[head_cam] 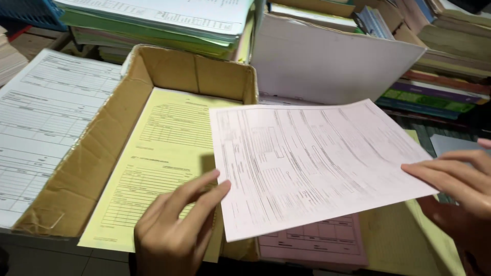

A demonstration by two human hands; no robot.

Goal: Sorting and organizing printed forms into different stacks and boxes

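A pale pink form (312,163), crowded with fine grey print and ruled boxes, was held above a brown cardboard box (87,168). Inside the box lay a light yellow form (153,168) lined with thin dark tables. To the left sat a white form (41,122) gridded in black. A second pink sheet (317,240) showed below. Behind stood a plain white board (327,61), a blue basket (30,13) and stacked books (440,87) with green, purple and red spines.
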